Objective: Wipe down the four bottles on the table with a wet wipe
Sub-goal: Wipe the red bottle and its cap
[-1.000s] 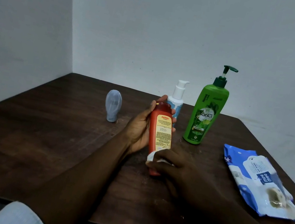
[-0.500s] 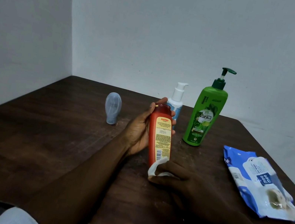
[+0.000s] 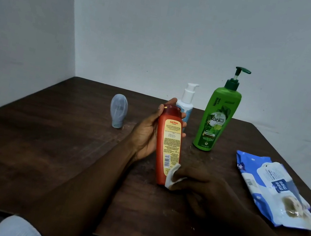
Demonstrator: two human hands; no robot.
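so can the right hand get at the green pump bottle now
Probably yes: only bare table lies between the right hand and the green pump bottle, though that hand holds the wet wipe.

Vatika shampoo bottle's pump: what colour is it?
Dark green pump on a lighter green Vatika shampoo bottle; the head view shows it best.

Orange bottle point(image 3: 168, 144) tilted, wipe point(image 3: 171, 177) touching, green bottle point(image 3: 215, 123), white bottle point(image 3: 187, 98), grey bottle point(image 3: 118, 110) upright

Dim, flat room light, cool cast. No glare. The right hand point(image 3: 196, 186) and its forearm sink into near-black shadow against the dark table point(image 3: 42, 150). Soft focus overall, compression smear. Wide-angle tilts the wall point(image 3: 20, 33) corner at left.
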